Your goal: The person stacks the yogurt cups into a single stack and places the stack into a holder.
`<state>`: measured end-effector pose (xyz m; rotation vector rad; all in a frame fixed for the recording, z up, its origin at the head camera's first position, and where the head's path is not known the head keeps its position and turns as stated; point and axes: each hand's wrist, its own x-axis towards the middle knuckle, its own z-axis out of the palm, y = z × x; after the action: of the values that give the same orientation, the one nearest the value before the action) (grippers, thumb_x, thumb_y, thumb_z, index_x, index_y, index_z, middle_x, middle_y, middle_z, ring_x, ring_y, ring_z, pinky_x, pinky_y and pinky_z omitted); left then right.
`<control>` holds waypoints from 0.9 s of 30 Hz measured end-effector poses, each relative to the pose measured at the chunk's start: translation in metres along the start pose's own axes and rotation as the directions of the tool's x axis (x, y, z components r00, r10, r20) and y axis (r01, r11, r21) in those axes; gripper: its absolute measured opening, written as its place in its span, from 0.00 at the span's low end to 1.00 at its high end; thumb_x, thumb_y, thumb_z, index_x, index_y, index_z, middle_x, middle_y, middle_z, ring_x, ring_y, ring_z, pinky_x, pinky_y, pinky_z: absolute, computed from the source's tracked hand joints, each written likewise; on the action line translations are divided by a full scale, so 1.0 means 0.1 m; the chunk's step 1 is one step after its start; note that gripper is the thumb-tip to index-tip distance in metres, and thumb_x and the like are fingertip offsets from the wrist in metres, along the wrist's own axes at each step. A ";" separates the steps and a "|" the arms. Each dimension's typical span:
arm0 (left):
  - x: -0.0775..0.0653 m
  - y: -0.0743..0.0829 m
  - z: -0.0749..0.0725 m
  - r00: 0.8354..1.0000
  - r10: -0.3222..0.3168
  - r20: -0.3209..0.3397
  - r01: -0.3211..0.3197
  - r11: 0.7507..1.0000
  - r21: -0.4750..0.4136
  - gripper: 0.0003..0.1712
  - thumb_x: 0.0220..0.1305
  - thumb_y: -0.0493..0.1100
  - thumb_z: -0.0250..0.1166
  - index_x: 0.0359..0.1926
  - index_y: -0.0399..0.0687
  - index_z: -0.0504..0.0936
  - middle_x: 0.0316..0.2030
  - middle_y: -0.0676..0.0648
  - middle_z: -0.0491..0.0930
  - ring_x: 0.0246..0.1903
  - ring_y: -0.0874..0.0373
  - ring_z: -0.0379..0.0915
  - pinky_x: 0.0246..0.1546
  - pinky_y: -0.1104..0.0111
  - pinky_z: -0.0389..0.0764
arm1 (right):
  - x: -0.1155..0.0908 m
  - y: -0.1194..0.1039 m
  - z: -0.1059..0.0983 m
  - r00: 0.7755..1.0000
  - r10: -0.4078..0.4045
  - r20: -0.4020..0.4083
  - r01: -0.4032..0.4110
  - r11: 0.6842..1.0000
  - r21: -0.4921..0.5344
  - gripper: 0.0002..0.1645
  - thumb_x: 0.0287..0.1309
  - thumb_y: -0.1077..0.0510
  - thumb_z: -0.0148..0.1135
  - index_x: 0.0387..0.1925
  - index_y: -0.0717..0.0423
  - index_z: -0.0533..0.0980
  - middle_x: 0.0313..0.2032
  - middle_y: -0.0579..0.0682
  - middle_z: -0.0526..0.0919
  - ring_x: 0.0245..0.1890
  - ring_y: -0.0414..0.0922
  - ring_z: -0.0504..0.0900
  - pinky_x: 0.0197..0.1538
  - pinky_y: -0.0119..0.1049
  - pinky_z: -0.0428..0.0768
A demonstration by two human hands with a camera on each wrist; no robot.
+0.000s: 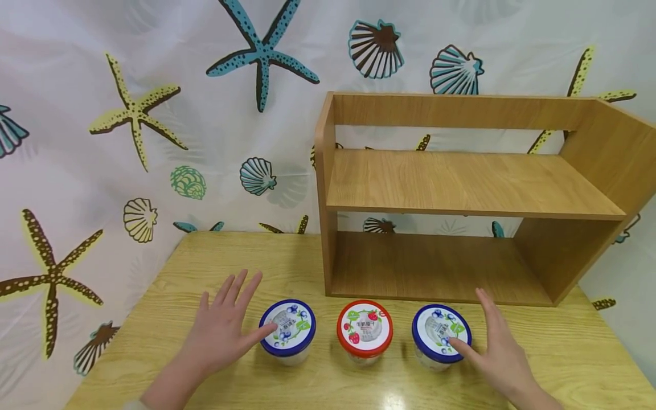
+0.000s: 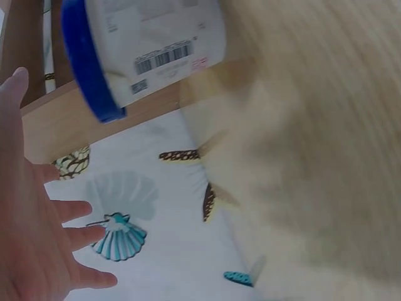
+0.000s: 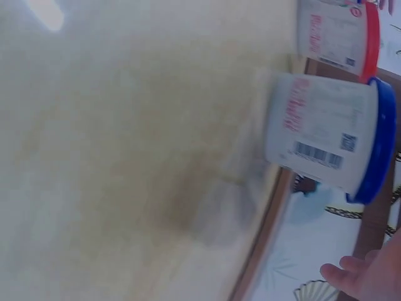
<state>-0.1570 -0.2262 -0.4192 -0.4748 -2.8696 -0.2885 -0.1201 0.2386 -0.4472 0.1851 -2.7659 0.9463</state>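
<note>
Three lidded tubs stand in a row on the wooden table. The left tub [image 1: 288, 328] has a blue-rimmed lid with blueberries, the middle tub [image 1: 365, 330] a red-rimmed lid with raspberries, and the right tub [image 1: 441, 335] another blue-rimmed lid. My left hand [image 1: 220, 330] is beside the left tub, fingers spread, its thumb overlapping the lid's edge in the head view. To the right of the right tub, my right hand [image 1: 499, 353] has its fingers extended, the thumb overlapping that lid's edge. In the left wrist view the left tub [image 2: 163, 50] shows a barcode, apart from the fingers.
A two-level wooden shelf [image 1: 471, 213] stands on the table [image 1: 241, 250] behind the tubs, toward the right. Behind it hangs a white cloth [image 1: 215, 136] printed with starfish and shells.
</note>
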 end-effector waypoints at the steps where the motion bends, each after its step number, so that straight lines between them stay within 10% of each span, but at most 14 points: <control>1: 0.01 0.00 0.03 1.000 0.004 0.003 -0.004 1.000 -0.014 0.54 0.58 0.75 0.56 0.76 0.56 0.49 0.72 0.37 0.53 0.69 0.35 0.47 0.57 0.27 0.48 | -0.01 0.01 0.02 1.000 0.019 0.010 -0.019 1.000 0.015 0.61 0.57 0.41 0.67 0.76 0.52 0.39 0.71 0.67 0.50 0.65 0.71 0.57 0.47 0.75 0.66; 17: 0.05 0.05 0.40 0.991 -0.027 0.131 0.059 0.968 -0.242 0.54 0.59 0.76 0.54 0.75 0.51 0.51 0.70 0.38 0.58 0.66 0.36 0.57 0.57 0.33 0.59 | -0.09 0.07 0.22 0.968 0.185 0.169 -0.217 0.956 0.197 0.61 0.59 0.38 0.64 0.75 0.57 0.37 0.71 0.67 0.48 0.67 0.68 0.55 0.60 0.66 0.63; 27: 0.02 0.00 0.49 0.970 -0.026 0.242 0.150 0.848 -0.508 0.54 0.61 0.70 0.58 0.77 0.51 0.45 0.73 0.40 0.51 0.70 0.39 0.48 0.64 0.40 0.55 | -0.16 0.08 0.31 0.992 0.088 0.086 -0.111 0.943 0.313 0.53 0.60 0.53 0.68 0.73 0.61 0.44 0.69 0.68 0.54 0.62 0.68 0.64 0.54 0.54 0.76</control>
<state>-0.1680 -0.2144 -0.4651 -0.4883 -3.0118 -1.1257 -0.1111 0.2265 -0.4800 0.1306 -2.6886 1.4374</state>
